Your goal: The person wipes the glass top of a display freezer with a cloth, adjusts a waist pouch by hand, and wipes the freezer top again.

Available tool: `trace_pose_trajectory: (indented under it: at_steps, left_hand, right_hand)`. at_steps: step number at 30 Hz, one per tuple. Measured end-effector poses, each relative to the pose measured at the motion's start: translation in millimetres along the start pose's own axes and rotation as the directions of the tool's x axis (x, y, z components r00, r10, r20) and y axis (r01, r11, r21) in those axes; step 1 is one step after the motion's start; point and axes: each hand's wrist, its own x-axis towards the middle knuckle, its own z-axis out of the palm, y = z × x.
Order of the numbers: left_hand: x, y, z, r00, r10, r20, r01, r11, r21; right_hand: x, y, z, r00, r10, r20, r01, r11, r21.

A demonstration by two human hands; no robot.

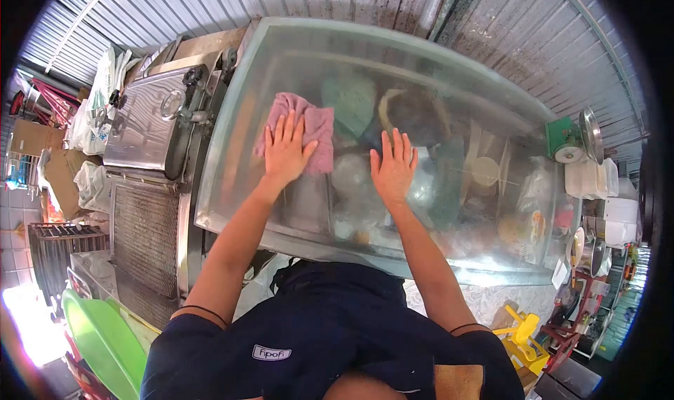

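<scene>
Head view shows me the left hand [284, 154] flat on the cloth [320, 127]. The right hand [394, 174], open-fingered, lies farther, over glass [302, 70]

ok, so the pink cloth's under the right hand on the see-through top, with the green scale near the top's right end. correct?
One fix: the pink cloth is under the left hand, not the right, as the head view shows. It does lie on the see-through top, with the green scale near the top's right end.
</scene>
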Motion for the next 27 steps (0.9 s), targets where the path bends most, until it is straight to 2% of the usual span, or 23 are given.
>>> trace_pose_trajectory:
  at_steps: [3,8,10,15,19,22,27]
  left_hand:
    - [27,-9,6,0.991,-0.125,0.038,0.124,0.992,0.039]
    - [33,2,6,0.966,-0.243,0.088,0.242,0.970,0.022]
    - [21,6,13,0.977,-0.209,0.029,0.210,0.977,-0.035]
    - [-30,27,3,0.980,-0.184,-0.075,0.186,0.982,0.023]
    - [-31,21,2,0.975,-0.165,-0.147,0.168,0.986,0.010]
    - [-12,7,5,0.970,-0.230,-0.081,0.230,0.973,-0.004]
    - [-22,-4,4,0.973,-0.195,-0.122,0.188,0.980,-0.067]
  right_hand:
    - [1,1,0,1.000,0.016,0.002,-0.016,0.999,0.031]
    - [1,2,4,1.000,0.005,-0.014,-0.004,1.000,0.027]
    - [1,2,6,0.999,-0.018,-0.027,0.019,0.999,0.033]
    - [1,2,6,1.000,-0.006,-0.022,0.006,1.000,-0.004]
    - [1,2,5,1.000,-0.006,-0.013,0.005,1.000,-0.019]
    - [1,3,6,1.000,-0.014,-0.011,0.013,1.000,-0.020]
    - [-1,5,8,1.000,-0.018,-0.020,0.017,0.999,-0.033]
